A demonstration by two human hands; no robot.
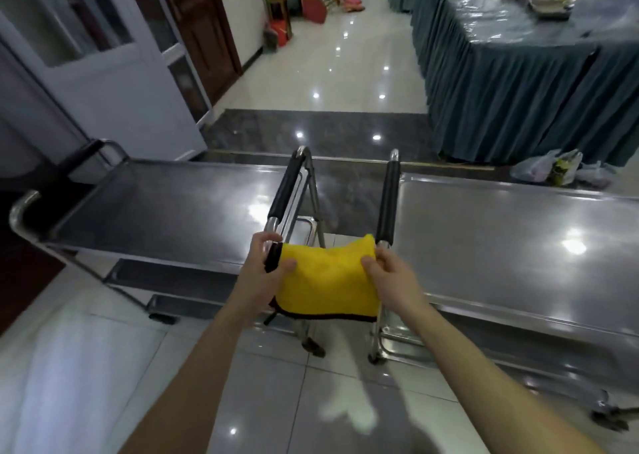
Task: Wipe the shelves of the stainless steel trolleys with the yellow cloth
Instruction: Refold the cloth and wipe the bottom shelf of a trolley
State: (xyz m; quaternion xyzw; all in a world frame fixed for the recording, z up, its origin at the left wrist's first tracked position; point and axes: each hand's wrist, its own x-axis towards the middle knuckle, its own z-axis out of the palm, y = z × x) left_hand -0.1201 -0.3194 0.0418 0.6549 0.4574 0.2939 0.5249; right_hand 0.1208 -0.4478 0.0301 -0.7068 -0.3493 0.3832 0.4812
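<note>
Glossy pale tiles (345, 73) run down a long hall, with a white door (103, 83) on the left and a table (501, 101) skirted in pleated grey-blue fabric on the right.

Two steel trolleys stand side by side across the near floor, handle ends facing each other. The left trolley (166, 204) and right trolley (501, 239) each have a flat, rimmed top shelf of brushed metal that mirrors the ceiling lights, and lower shelves (166, 275) show beneath. Their tube handles carry black sleeves, one on the left (286, 191) and one on the right (389, 201), with a narrow gap between them.

Over that gap hangs the cloth (328, 280), yellow, plush and soft, edged in dark trim, sagging in a fold. It touches no shelf. The left hand (266, 263) pinches its left edge, thumb on top. The right hand (387, 267) pinches the right edge likewise. The hands are apart, with the cloth stretched between them.

This looks like the readying step: the cloth is being spread or folded into a pad, and wiping is not yet under way. The next move probably calls for laying it flat on one top shelf and pressing it down with an open palm. Long strokes toward the rim would suit the smooth steel.
</note>
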